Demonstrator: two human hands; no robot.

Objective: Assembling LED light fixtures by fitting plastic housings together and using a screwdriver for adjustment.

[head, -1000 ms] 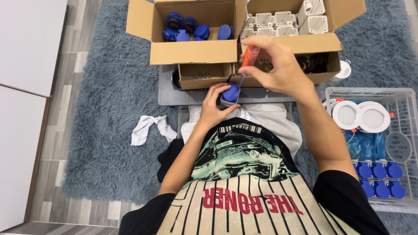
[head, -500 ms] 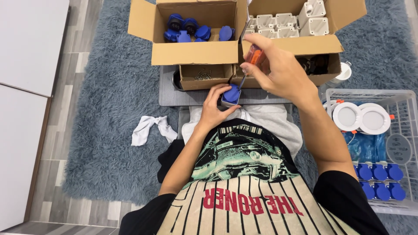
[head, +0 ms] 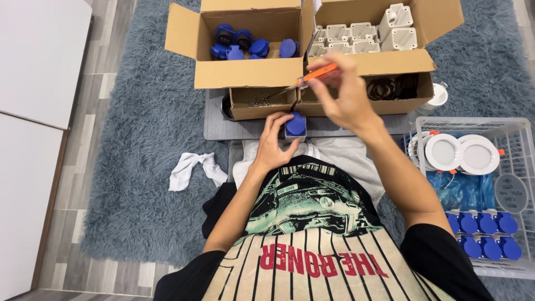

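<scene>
My left hand point(head: 273, 146) grips a small grey box with a blue hinged socket cover point(head: 295, 125), held upright above my lap. My right hand point(head: 348, 95) holds an orange-handled screwdriver point(head: 312, 77) lifted above that part, its metal tip pointing left toward a small open cardboard box of screws point(head: 257, 102). The tip is apart from the socket part.
Two open cardboard boxes stand ahead: the left one point(head: 245, 72) holds blue socket covers, the right one point(head: 390, 61) holds grey housings. A white wire basket point(head: 518, 134) at right contains round white discs and several finished blue socket units. A white cloth point(head: 195, 167) lies on the grey rug.
My right hand has lifted the screwdriver off the socket part and tilted it, tip swinging left toward the screw box. The left hand still holds the part in about the same place.
</scene>
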